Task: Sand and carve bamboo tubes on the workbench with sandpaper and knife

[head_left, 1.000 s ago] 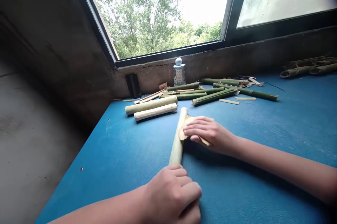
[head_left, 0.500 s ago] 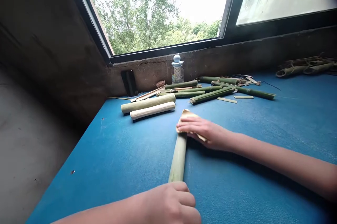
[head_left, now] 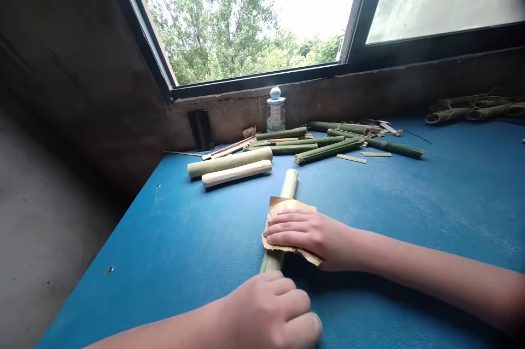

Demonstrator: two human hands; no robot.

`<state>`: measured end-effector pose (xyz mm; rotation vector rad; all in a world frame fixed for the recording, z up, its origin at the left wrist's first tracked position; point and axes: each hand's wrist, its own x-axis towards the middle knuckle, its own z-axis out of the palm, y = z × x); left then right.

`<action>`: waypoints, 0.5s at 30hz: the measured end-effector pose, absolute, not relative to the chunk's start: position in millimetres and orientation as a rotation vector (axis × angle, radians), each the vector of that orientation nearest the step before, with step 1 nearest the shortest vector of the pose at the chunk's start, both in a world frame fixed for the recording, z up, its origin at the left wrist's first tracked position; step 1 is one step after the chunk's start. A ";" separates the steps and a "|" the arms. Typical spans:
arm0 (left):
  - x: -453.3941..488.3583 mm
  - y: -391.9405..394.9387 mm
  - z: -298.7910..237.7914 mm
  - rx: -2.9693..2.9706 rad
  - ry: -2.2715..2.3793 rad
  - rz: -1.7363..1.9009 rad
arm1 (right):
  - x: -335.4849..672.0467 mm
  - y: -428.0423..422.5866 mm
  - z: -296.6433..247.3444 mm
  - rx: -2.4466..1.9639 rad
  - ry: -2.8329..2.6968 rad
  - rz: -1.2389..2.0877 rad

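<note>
A pale green bamboo stick [head_left: 288, 185] lies on the blue table [head_left: 410, 201], pointing away from me. My left hand [head_left: 273, 310] is closed round its near end. My right hand [head_left: 301, 231] presses a tan sheet of sandpaper [head_left: 287, 208] wrapped over the stick's middle, fingers curled across it. The stick's far end shows beyond the sandpaper; the part under both hands is hidden.
Two peeled pale sticks [head_left: 229, 167] lie to the far left. Several green bamboo pieces and splinters [head_left: 328, 146] are piled near the wall, by a small capped bottle [head_left: 275, 111]. More bamboo [head_left: 471, 111] lies at the far right. The table's left edge drops to a concrete floor.
My right hand slid the sandpaper out to the stick's far end, then back toward me to the middle. My left hand kept its hold on the near end.
</note>
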<state>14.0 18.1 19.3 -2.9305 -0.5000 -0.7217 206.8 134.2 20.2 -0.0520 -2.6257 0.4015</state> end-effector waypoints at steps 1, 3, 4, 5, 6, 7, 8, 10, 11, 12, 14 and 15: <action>13.9 18.1 19.6 -2.928 -0.485 -0.734 | 206.7 135.0 19.8 -0.045 -2.625 0.383; 13.2 17.8 21.7 -2.948 -0.438 -0.752 | 211.9 151.4 16.5 -0.168 -2.582 0.317; 12.7 17.6 23.2 -2.966 -0.411 -0.755 | 216.7 165.0 13.9 -0.267 -2.545 0.287; 12.2 17.1 24.8 -2.987 -0.382 -0.759 | 222.1 179.8 11.2 -0.365 -2.503 0.267; 11.7 16.4 26.2 -3.006 -0.359 -0.762 | 227.5 193.8 8.7 -0.442 -2.465 0.258; 11.2 15.6 27.2 -3.021 -0.343 -0.760 | 232.1 205.3 6.7 -0.491 -2.436 0.259; 10.9 14.5 27.9 -3.029 -0.338 -0.762 | 235.5 213.2 5.6 -0.512 -2.420 0.263; 10.5 11.9 27.6 -3.033 -0.350 -0.749 | 237.6 216.4 6.9 -0.506 -2.413 0.275; 10.5 10.6 26.7 -3.032 -0.361 -0.733 | 236.4 212.3 9.3 -0.491 -2.419 0.281; 10.4 9.4 25.3 -3.034 -0.363 -0.712 | 234.0 205.3 12.7 -0.470 -2.429 0.286; 10.1 8.0 21.6 -3.041 -0.366 -0.663 | 227.6 186.9 21.3 -0.398 -2.465 0.300; 9.7 7.9 19.6 -3.045 -0.370 -0.647 | 224.6 177.7 25.6 -0.339 -2.494 0.314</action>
